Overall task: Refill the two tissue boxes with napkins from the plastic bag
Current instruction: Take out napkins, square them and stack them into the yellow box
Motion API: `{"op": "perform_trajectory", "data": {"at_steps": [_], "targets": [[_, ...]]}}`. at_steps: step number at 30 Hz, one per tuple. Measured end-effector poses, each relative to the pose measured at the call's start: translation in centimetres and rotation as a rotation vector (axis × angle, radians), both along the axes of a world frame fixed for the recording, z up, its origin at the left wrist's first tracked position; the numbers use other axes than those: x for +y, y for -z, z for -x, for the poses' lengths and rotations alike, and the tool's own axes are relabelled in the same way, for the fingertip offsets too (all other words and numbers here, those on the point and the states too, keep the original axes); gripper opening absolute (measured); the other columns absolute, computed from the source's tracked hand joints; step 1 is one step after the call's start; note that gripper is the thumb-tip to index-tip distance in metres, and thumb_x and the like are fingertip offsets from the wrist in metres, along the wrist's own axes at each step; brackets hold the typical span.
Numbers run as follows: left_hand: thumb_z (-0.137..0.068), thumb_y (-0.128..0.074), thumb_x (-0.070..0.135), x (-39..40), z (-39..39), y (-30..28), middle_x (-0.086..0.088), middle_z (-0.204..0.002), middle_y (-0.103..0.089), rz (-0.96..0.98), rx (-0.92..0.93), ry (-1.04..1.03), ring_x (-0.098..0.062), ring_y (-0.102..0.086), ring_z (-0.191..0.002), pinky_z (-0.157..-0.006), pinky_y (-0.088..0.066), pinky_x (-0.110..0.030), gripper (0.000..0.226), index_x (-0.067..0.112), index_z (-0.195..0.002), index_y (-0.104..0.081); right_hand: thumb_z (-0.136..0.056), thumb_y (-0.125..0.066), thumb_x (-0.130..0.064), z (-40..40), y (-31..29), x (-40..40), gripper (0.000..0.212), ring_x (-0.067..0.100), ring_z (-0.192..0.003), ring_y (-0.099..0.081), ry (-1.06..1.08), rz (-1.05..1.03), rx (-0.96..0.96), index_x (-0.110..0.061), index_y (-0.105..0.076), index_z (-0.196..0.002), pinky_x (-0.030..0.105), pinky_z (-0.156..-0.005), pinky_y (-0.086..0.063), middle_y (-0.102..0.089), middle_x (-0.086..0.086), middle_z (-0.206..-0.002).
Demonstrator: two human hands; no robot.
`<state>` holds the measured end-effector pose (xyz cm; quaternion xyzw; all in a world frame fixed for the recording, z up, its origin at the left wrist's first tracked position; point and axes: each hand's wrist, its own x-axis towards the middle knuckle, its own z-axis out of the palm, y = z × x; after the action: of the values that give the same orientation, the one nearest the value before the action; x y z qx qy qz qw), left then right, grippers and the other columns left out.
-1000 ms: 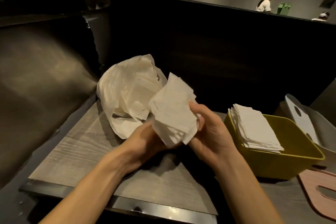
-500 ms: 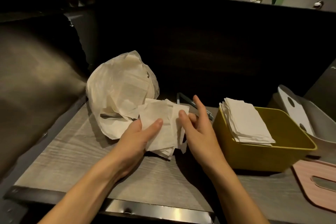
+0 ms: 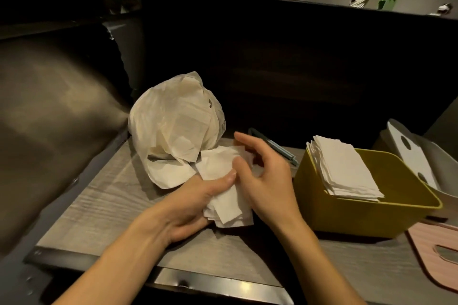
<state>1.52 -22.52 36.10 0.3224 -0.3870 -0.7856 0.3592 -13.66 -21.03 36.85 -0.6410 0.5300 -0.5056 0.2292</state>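
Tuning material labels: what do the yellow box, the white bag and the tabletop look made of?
Yellow open-top tissue box: looks like moulded plastic, smooth and matte, with an even colour and a rounded rim. Crinkled white bag: thin plastic film, semi-translucent, creased, with folded paper showing through. Grey wood-grain tabletop: streaked grain pattern, possibly laminate rather than solid wood; its front edge is a shiny metal strip.

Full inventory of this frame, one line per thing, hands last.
plastic bag: 1, whitish, table's far left
held napkins: 1 bundle, white, table centre
yellow box: 1, right of the hands
stacked napkins: 1 pile, white, leaning in yellow box
grey box: 1, behind yellow box
pink lid: 1, slotted, right edge
pen-like object: 1, dark, behind the hands
table: 1, grey woodgrain
left hand: grips held napkins
right hand: fingers relaxed, touching them
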Motion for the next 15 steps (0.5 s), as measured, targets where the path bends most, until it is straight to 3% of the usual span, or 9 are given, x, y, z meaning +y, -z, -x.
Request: {"op": "perform_trajectory", "data": {"at_steps": [2,4,8,12,15], "targets": [[-0.096,-0.061,0.009,-0.2,0.0,0.0,-0.022,-0.122,-0.072,-0.028,0.034,-0.038,-0.034,-0.072,-0.109,-0.088,-0.062,-0.043,0.029,0.005,-0.123,-0.07,-0.1,-0.063,-0.014,-1.4,-1.1,-0.5,0.039,-0.006,-0.122,-0.055,0.044,0.155,0.17,-0.026,-0.064,-0.136,0.014,-0.104,-0.046,-0.063,-0.016,-0.131],[-0.091,-0.059,0.003,-0.3,-0.3,0.0,-0.025,-0.114,-0.073,-0.065,0.061,-0.06,-0.034,-0.074,-0.098,-0.075,-0.064,-0.04,0.029,0.002,-0.117,-0.071,-0.099,-0.063,-0.012,-3.2,-2.6,-1.3,0.036,0.0,-0.12,-0.058,-0.026,0.21,0.295,-0.021,-0.066,-0.134,0.02,-0.105,-0.047,-0.065,-0.01,-0.13],[-0.102,-0.045,0.003,-0.4,-0.5,0.1,-0.025,-0.111,-0.073,-0.136,0.071,-0.083,-0.03,-0.075,-0.092,-0.072,-0.063,-0.037,0.027,-0.002,-0.118,-0.067,-0.101,-0.059,-0.018,-5.9,-4.3,-4.8,0.055,0.021,-0.137,-0.047,-0.081,0.035,0.627,-0.018,-0.043,-0.154,0.035,-0.113,-0.041,-0.05,0.002,-0.151],[-0.1,-0.04,-0.009,-0.2,-0.5,-0.5,-0.022,-0.095,-0.076,-0.156,0.046,-0.088,-0.027,-0.077,-0.078,-0.059,-0.06,-0.032,0.03,-0.007,-0.112,-0.067,-0.097,-0.059,-0.012,-6.8,-4.6,-7.7,0.065,0.033,-0.136,-0.044,0.028,0.032,0.761,-0.01,-0.033,-0.157,0.04,-0.107,-0.042,-0.047,0.013,-0.15],[-0.099,-0.04,-0.009,-0.2,-0.7,-0.4,-0.025,-0.108,-0.075,-0.162,0.013,-0.098,-0.032,-0.076,-0.092,-0.071,-0.063,-0.038,0.034,-0.008,-0.123,-0.064,-0.093,-0.06,-0.015,-7.3,-4.4,-8.4,0.056,0.034,-0.123,-0.053,0.112,0.047,0.846,-0.012,-0.043,-0.147,0.04,-0.098,-0.042,-0.057,0.012,-0.135]]}}
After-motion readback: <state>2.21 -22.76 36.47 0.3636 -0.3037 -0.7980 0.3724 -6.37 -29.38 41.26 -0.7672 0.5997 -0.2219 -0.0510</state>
